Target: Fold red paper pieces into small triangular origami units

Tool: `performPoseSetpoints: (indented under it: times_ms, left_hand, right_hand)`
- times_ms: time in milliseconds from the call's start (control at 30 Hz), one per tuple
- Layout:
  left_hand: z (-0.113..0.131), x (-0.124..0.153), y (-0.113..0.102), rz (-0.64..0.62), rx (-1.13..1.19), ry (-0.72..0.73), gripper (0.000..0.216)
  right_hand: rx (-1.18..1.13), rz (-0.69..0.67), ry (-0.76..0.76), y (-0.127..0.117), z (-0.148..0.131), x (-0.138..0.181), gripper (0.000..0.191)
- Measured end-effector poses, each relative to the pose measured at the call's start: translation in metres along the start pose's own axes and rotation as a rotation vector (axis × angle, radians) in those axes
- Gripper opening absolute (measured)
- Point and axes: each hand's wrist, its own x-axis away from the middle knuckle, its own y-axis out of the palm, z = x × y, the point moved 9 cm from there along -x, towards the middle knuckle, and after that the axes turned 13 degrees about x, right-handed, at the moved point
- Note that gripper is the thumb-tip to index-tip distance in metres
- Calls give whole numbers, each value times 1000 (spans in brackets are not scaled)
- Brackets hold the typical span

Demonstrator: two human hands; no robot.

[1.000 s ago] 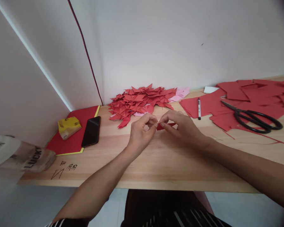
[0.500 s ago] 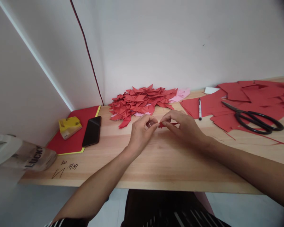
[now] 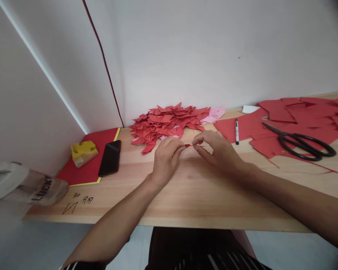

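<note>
My left hand (image 3: 166, 159) and my right hand (image 3: 216, 152) meet over the middle of the wooden table (image 3: 186, 195). Both pinch a small folded piece of red paper (image 3: 189, 145) between thumb and fingertips, just above the tabletop. The piece shows almost edge-on as a thin red sliver between the two hands. Right behind my hands lies a heap of folded red paper pieces (image 3: 167, 122), with a few pink ones (image 3: 215, 112) at its right end.
Loose red paper sheets (image 3: 293, 116) cover the right of the table, with black scissors (image 3: 304, 142) on them and a pen (image 3: 237, 131) beside. At the left lie a black phone (image 3: 109, 157) and a yellow packet (image 3: 83, 152) on a red folder (image 3: 81, 168). A wall stands close behind.
Both hands have kept their pinch on the red piece and shifted slightly away from me. The piece has turned from a visible flat shape to a thin edge-on sliver.
</note>
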Motion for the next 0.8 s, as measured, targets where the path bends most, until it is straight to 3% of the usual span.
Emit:
performPoseSetpoints:
  times_ms: [267,533,800]
  left_hand:
    - [10,1,-11,58,-171,156,15]
    - [22,5,-1,-50,-261,352,15]
    - [31,8,3,-81,-170,453,10]
  right_hand:
    - [-82,-85,118,-3,-3,0,17]
    - [-468,-370,405,28,7,11,31]
    - [-530,-332,455,28,12,12,25]
